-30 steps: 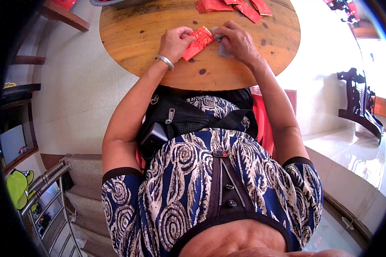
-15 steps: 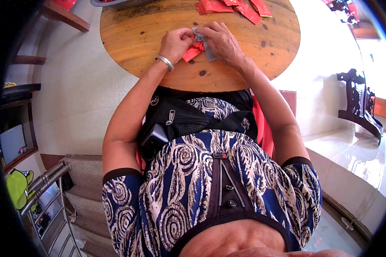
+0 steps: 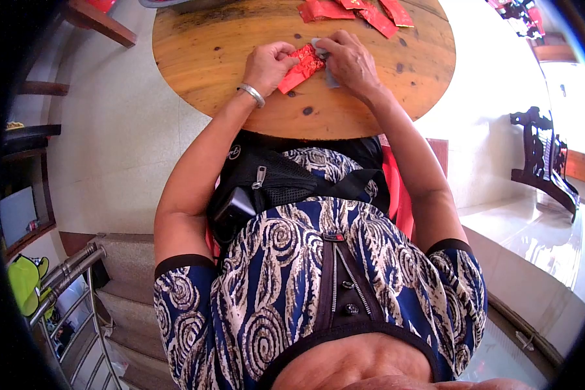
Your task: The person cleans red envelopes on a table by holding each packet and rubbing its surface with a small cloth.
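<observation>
A red packet with a gold-flecked pattern (image 3: 300, 70) lies on the wooden table top. My left hand (image 3: 265, 70), with a silver bangle on its wrist, pinches the packet's left edge between thumb and fingers. At the packet's right end, my right hand (image 3: 352, 64) is closed around a crumpled greyish cloth (image 3: 332, 79). Part of the cloth shows above the fingers and part hangs out below the palm. Whether the cloth touches the packet is hard to make out.
Several red packets (image 3: 378, 21) lie at the table's far edge. A grey tray rim (image 3: 175, 4) shows at the far left of the round wooden table (image 3: 208, 71). Stairs with a metal railing (image 3: 71, 279) are at lower left; a dark carved wooden seat (image 3: 543, 162) stands right.
My right hand has shifted slightly right with the cloth, uncovering more of the red packet's patterned face. My left hand stays nearly in place at its edge.
</observation>
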Available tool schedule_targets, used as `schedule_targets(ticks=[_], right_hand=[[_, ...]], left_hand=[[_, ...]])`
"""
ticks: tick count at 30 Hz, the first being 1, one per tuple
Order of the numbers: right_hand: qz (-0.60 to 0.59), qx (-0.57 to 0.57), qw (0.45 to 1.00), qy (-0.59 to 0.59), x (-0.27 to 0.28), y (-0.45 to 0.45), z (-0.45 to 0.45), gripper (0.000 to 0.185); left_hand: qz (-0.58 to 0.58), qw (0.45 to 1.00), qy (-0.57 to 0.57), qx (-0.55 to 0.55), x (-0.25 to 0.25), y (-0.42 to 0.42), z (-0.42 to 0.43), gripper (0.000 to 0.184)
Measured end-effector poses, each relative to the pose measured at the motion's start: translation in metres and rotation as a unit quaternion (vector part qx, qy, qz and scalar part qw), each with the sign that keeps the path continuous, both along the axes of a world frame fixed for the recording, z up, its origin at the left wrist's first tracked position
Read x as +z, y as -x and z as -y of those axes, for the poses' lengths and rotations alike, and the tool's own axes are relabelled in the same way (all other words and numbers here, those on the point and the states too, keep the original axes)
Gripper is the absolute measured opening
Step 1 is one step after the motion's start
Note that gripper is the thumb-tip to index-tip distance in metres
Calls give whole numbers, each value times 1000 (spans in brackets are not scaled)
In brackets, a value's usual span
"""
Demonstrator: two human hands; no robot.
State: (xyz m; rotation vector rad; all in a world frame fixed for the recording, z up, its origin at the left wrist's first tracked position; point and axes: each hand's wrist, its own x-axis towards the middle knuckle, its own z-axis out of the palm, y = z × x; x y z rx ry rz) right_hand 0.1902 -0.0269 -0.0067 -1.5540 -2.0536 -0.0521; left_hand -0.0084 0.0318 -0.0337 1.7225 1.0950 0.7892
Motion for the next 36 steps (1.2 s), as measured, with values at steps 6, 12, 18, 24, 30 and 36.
schedule_targets(ticks=[6,12,18,24,30,36], right_hand=[[-22,-29,999,32,10,-14,12,30],[-142,20,987,76,16,-10,10,33],[-63,122,991,-4,13,18,11,32],[-55,59,996,26,10,19,6,28],[-52,-5,998,34,-1,9,-2,29],[-26,-1,1000,0,1,1,2,25]], left_hand=[[-14,1000,-22,-8,-3,1,-2,22],[12,1000,3,-2,-2,1,-2,19],[20,1000,13,-13,-1,0,-2,18],[5,1000,-23,1,-1,-1,-1,17],[-16,1000,-17,-2,-2,-2,-2,24],[-5,1000,-13,14,-5,-1,-3,21]])
